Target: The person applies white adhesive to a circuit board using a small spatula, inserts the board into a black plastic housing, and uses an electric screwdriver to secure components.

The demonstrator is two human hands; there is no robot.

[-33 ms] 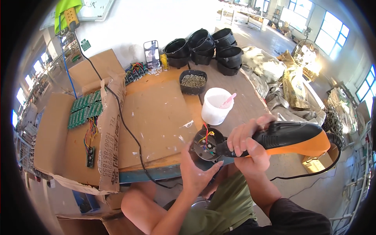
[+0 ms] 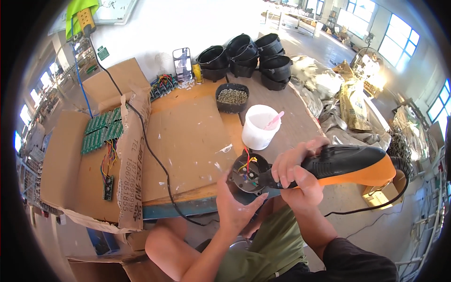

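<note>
Left hand (image 2: 234,204) cups the round dark housing (image 2: 241,181) over the near edge of the table (image 2: 300,117); right hand (image 2: 299,173) is wrapped around the black-and-orange power tool (image 2: 354,165), its long axis running left-right, nose at the housing's right side, left hand nearer.

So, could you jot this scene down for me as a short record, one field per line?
Left grip: thumb and fingers around a round dark housing
Right grip: wrapped around an orange-and-black power tool
Tool nose: at the housing's right side; exact contact unclear
Housing contents: coloured wires, some standing up
Person's left: open carton holding green circuit boards
Beyond the housing: white tub with a pink stick
Far edge: stacked black containers
</note>
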